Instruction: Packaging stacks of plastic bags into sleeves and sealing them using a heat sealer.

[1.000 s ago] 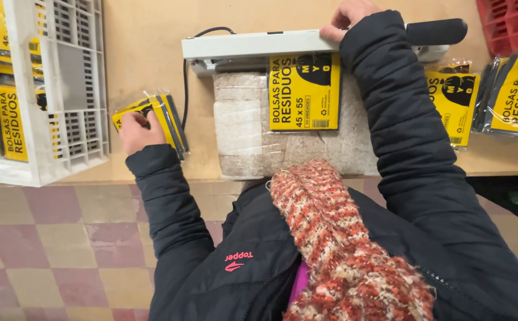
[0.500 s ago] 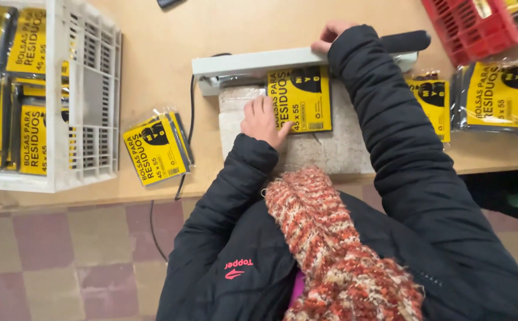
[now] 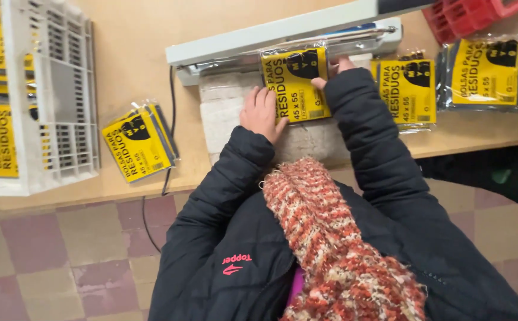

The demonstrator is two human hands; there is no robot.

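A yellow-and-black packet [image 3: 294,83] lies on a grey pad [image 3: 226,116], its top edge under the jaw of a white heat sealer [image 3: 271,37] whose arm is raised. My left hand [image 3: 262,113] lies flat on the pad with its fingertips on the packet's left edge. My right hand [image 3: 332,68] is mostly hidden by my black sleeve, and only its fingers show, holding the packet's right edge. Both hands hold the packet between them.
A white crate [image 3: 63,89] with more yellow packets stands at the left. A small stack of packets [image 3: 139,142] lies beside it. More packets [image 3: 410,89] lie to the right, below a red crate [image 3: 470,15]. A black cable [image 3: 171,119] runs off the table edge.
My left hand came from the stack at the left onto the packet. My right hand let go of the sealer arm and dropped to the packet's right edge. The arm now stands raised.
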